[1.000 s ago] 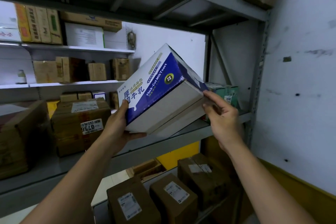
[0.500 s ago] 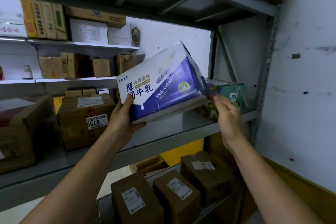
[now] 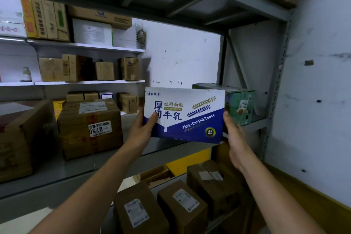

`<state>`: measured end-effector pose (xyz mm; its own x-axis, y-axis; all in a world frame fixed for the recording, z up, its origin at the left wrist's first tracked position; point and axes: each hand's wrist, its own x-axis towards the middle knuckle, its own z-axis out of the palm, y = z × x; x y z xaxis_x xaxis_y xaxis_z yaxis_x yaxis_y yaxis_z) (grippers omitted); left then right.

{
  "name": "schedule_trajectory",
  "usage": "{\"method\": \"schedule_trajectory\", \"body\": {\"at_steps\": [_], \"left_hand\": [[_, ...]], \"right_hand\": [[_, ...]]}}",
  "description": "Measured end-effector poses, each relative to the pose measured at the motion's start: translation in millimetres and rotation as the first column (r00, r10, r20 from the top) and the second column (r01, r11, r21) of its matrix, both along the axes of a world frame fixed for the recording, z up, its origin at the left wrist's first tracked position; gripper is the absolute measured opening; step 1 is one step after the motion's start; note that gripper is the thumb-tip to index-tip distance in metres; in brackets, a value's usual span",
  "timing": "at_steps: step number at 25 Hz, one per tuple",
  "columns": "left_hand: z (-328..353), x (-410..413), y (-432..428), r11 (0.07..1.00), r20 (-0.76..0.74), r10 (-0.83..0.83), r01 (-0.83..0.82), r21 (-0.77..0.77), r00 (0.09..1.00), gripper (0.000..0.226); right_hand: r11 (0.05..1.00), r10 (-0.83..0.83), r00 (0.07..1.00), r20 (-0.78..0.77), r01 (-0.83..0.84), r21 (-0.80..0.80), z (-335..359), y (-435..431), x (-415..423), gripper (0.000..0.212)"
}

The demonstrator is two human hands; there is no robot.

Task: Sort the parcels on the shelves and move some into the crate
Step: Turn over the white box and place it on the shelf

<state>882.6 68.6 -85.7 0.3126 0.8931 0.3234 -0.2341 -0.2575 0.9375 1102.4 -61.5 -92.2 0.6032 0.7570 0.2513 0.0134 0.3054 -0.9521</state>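
The rack [image 3: 57, 175] fills the view. The toast box [image 3: 184, 116] is held upright, its printed face to the camera, in the air just over the front of the rack's middle shelf. Left of the toast box a big carton [image 3: 89, 127] sits on that shelf. Below the toast box, three cartons [image 3: 180, 207] stand on the lower level. Just behind its right end sits a green box [image 3: 240, 106].

The left hand [image 3: 140, 131] grips the toast box's left edge, thumb curled onto the front. The right hand [image 3: 235, 138] holds its right edge, thumb alongside; both hands' fingers are hidden behind it. No crate is plainly in view.

Risks, as I judge them:
- The toast box is held only at its ends, so it could sag or slip if either hand lets go early.
- Swinging it right could knock the green box.
- If dropped, it would land on the cartons below.
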Motion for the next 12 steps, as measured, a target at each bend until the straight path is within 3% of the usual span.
{"method": "schedule_trajectory", "body": {"at_steps": [3, 7, 12], "left_hand": [[-3.9, 4.7, 5.9, 0.995, -0.072, 0.044, -0.037, 0.096, 0.996, 0.033], [-5.4, 10.3, 17.7, 0.991, -0.137, 0.066, -0.049, 0.124, 0.988, 0.042], [-18.1, 11.6, 36.5, 0.991, -0.187, 0.108, -0.09, 0.1, 0.976, 0.044]], "right_hand": [[0.998, 0.01, 1.0, -0.028, -0.008, 0.062, -1.4, 0.8, 0.4, 0.039], [1.0, 0.013, 1.0, 0.022, -0.013, 0.024, -15.9, 7.5, -4.0, 0.057], [1.0, -0.012, 0.997, 0.076, 0.013, -0.002, -33.0, 18.6, -11.4, 0.043]]}}
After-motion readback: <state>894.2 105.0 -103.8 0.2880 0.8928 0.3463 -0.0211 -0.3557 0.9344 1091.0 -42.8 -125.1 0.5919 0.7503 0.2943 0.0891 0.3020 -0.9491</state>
